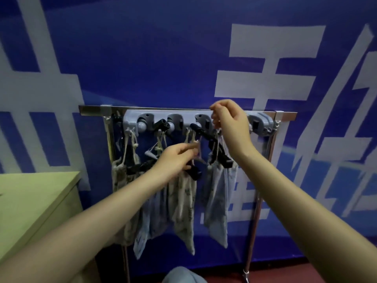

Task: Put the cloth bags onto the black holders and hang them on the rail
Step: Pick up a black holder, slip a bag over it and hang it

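A grey rail (261,121) with round clamps is fixed to a metal bar (91,110) on a stand. Several cloth drawstring bags hang below it: a beige one (120,174) at the left, a blue one (151,217), a beige patterned one (183,209) and a light blue one (219,201). Black holders (220,154) stick out among them. My left hand (175,160) grips a black holder (193,172) at the middle bag. My right hand (230,123) is raised before the rail, its fingers curled by the light blue bag's cord; whether they pinch it I cannot tell.
A pale green table (30,205) stands at the left, close to the stand. Behind everything hangs a blue banner (163,58) with large white characters. The stand's right metal leg (255,211) runs down to a dark red floor (285,270).
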`<state>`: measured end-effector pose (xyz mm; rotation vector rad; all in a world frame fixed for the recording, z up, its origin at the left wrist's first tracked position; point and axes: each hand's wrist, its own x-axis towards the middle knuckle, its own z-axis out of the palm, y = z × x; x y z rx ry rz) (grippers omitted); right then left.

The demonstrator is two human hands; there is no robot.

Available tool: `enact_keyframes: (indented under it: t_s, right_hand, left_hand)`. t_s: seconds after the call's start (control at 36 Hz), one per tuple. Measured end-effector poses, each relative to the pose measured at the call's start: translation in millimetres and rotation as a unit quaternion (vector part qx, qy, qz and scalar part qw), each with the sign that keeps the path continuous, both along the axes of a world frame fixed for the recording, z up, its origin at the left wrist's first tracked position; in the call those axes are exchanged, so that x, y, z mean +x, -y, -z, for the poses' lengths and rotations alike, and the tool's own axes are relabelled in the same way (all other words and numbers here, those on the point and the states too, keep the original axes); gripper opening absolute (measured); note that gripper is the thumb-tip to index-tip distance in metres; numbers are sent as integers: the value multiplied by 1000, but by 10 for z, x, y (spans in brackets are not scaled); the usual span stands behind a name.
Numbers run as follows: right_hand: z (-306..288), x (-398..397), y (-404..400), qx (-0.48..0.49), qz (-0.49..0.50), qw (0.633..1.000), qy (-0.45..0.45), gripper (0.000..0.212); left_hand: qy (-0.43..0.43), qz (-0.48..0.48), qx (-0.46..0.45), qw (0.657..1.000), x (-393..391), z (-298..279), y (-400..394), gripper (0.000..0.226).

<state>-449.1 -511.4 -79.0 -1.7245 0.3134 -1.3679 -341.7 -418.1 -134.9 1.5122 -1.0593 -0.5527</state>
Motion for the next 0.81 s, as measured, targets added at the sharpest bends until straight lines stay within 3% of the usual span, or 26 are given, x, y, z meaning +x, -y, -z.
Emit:
enact_keyframes:
  t_s: [0.14, 0.28, 0.44, 0.56, 0.69, 0.81]
  right_hand:
    - [-62, 426, -614, 26, -151, 988, -2, 32]
    - [116, 972, -1183, 40, -232, 971, -46, 33]
    - [545, 1705, -1921, 84, -304, 939, -134, 32]
    - [890, 2111, -2403, 82, -331, 912, -229, 26]
    - [1260, 2618, -2968, -30, -327, 907, -264, 18]
    - [1497, 2855, -3228, -95, -296, 910, -274, 9]
  left_hand:
    - [-95, 38, 30, 994, 26, -70, -695, 30]
    - [-86, 46, 30, 995, 224, -31, -1393, 37]
    - [-28, -166, 26, 985, 895, 152, -2318, 35]
    - [33, -335, 35, 941, 1410, 374, -2986, 32]
    - [228, -466, 136, 844, 1866, 559, -3881, 25]
    - [227, -450, 315, 804, 1991, 790, -4190, 82]
